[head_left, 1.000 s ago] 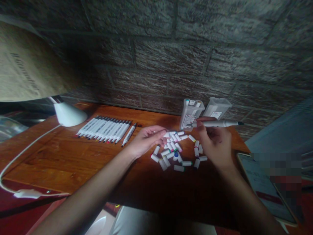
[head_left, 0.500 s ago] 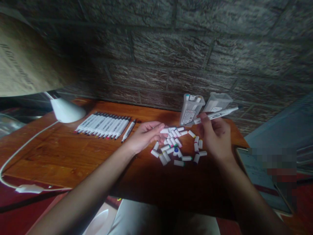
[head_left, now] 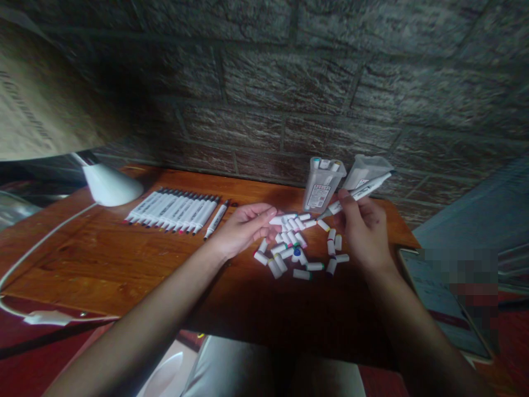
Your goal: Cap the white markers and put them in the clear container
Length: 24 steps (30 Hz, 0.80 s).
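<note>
My left hand (head_left: 247, 227) pinches a small white marker cap (head_left: 276, 220) between thumb and fingers, at the left edge of the loose caps. In my right hand (head_left: 366, 231) is a white marker (head_left: 367, 187), gripped at a slant with its lower end down toward the caps and its dark upper end up to the right. The cap and marker are apart. Several white caps (head_left: 290, 238) with coloured ends lie scattered on the wooden table (head_left: 95, 259) between my hands. A row of uncapped markers (head_left: 177, 209) lies to the left, with a single marker (head_left: 216, 219) beside it.
A clear plastic case (head_left: 320, 190) with a few markers stands near the wall, with a second case (head_left: 361, 168) behind my right hand. A lamp (head_left: 111, 184) stands at the left, its white cord (head_left: 49, 237) trailing down. A tablet-like panel (head_left: 442, 303) is at the right.
The marker in my right hand has tilted more steeply, its lower end dropping toward the caps and its far end shifting left. My left hand has barely moved.
</note>
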Tool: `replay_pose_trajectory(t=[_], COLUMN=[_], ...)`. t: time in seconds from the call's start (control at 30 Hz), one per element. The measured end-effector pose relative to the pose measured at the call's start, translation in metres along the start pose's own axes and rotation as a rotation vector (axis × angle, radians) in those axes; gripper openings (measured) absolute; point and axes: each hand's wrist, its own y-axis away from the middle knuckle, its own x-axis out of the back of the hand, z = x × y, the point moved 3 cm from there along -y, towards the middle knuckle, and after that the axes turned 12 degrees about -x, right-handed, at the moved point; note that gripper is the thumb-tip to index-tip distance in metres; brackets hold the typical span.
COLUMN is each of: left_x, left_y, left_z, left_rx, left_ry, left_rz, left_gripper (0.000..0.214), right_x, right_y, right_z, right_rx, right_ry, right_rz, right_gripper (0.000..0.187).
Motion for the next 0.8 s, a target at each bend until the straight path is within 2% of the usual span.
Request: replay_pose_trajectory(t=[0.47,0.6,0.8], left_x=[-0.0012,-0.0018,0.0036], left_y=[0.0015,0.0015,-0.0014], left_z=[0.0032,0.0037,0.0036], left_rx=[-0.021,-0.017,-0.027], left_ry=[0.094,0.086,-0.042], left_rz=[0.003,-0.005,0.067], left_gripper=[0.031,0.032,0.037], right_x=[-0.0055,-0.0054,-0.0060], right_y=[0.0032,0.0035,0.0015], right_z=[0.0005,0.0005,0.0028], right_rx=[-0.018,-0.005,-0.010], right_ry=[-0.023,-0.019,-0.021], right_rz=[-0.040,-0.032,-0.035], right_gripper=[0.041,0.040,0.040])
